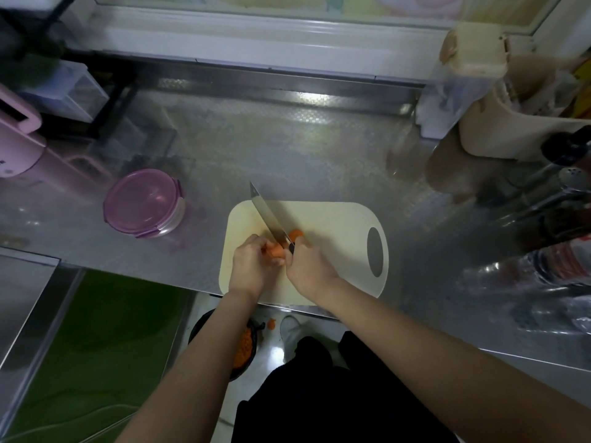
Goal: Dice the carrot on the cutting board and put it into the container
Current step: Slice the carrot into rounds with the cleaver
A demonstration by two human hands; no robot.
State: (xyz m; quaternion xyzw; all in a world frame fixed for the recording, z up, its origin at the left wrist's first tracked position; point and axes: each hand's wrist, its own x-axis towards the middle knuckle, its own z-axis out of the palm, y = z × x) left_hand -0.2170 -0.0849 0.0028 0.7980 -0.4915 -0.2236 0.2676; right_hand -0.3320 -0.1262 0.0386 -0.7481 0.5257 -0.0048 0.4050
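On the board (319, 219), the left hand (251, 266) curls its fingers round the carrot (275, 251). The right hand (308, 266) grips the knife (267, 215), blade across the carrot, tip toward eleven o'clock. The lidded container (144, 203) sits at the board's ten o'clock.

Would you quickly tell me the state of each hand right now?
Left hand: holds the carrot down on the cutting board.
Right hand: grips the knife by its handle.

My one wide head view looks steeply down from close above the steel counter (287, 148), cutting board (332, 225) near centre.
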